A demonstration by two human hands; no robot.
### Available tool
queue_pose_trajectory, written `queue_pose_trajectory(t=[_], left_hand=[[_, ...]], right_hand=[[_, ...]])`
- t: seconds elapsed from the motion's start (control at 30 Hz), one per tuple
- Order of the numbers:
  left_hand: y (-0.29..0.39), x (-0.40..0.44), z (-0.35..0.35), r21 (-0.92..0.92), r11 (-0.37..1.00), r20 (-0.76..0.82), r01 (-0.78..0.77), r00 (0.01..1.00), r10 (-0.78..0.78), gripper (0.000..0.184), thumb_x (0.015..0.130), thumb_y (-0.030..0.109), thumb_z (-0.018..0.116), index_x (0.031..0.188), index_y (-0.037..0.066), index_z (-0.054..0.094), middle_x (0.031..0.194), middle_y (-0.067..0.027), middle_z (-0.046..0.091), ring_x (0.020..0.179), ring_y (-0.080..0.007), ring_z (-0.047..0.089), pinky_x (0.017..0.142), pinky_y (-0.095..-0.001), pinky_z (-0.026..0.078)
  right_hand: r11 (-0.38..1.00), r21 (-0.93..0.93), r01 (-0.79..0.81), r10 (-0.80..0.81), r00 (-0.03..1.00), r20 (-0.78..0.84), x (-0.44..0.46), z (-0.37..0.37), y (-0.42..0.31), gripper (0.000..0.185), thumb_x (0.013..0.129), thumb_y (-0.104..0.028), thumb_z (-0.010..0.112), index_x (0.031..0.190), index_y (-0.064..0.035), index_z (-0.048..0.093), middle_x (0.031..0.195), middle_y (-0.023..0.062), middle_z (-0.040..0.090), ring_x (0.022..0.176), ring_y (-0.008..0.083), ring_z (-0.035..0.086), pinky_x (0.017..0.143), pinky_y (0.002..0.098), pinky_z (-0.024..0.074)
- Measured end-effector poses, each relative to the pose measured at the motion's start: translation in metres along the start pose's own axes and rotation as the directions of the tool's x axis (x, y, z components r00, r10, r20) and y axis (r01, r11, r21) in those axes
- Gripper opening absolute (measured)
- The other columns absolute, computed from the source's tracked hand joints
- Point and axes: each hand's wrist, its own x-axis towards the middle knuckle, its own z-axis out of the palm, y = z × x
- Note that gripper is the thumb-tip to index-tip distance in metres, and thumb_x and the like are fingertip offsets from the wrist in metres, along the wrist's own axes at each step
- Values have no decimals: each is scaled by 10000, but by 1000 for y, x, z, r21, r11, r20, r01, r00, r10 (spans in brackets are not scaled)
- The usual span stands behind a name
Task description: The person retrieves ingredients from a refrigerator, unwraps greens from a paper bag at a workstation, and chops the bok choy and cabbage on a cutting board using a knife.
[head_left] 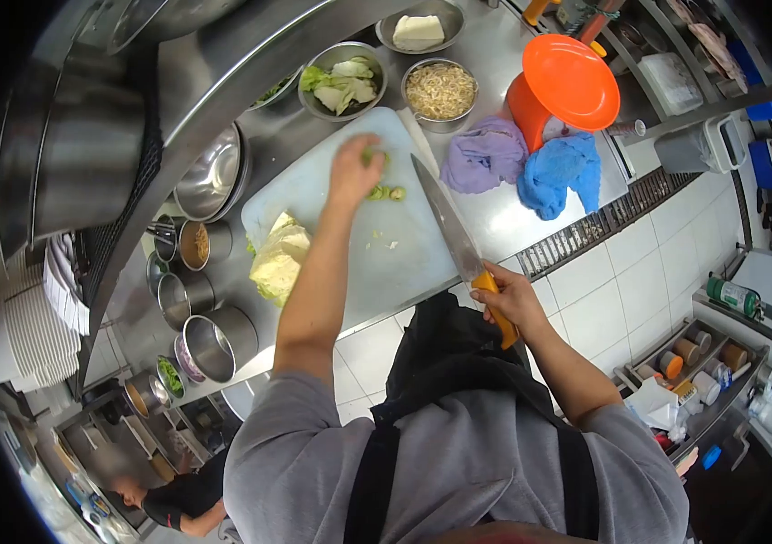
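Note:
My right hand [508, 299] is wrapped round the orange handle of a large kitchen knife [448, 218]. Its long blade points away from me, along the right side of the white cutting board [332, 254]. Over the upper part of the board, my left hand [354, 170] is curled and slightly blurred, with green vegetable bits at its fingertips. Just beside those fingers lie cut green vegetable pieces [386, 193]. A pale cut cabbage [281, 258] rests at the board's left edge, near my left forearm. Small scraps [392, 244] are scattered mid-board.
Behind the board stand bowls of leafy pieces [342, 83], bean sprouts [440, 91] and a white block [418, 33]. Purple [484, 156] and blue cloths [560, 174] lie right, by an orange container [571, 82]. Metal pots [209, 346] line the left; another person [188, 497] is lower left.

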Motion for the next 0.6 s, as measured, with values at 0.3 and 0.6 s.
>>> queue_pose_trajectory(t=[0.3,0.6], left_hand=[[15,-71,38,-165,984,-607,62,780,-151,281,842,96,657,1106,21,600,1219,-211,504,1093,-398,524,937,-455,450],[-6,134,-24,163,977,-563,-139,800,208,313,860,276,650,1082,57,676,1112,-204,641,1033,-380,606,905,-423,473]], right_hand=[[991,-109,75,-51,977,209,46,71,-42,623,821,-47,713,1409,-53,509,744,54,613,487,113,544,448,277,463],[967,99,235,-248,957,151,79,76,-149,624,842,-72,671,1427,-8,463,693,49,573,467,139,559,433,293,462]])
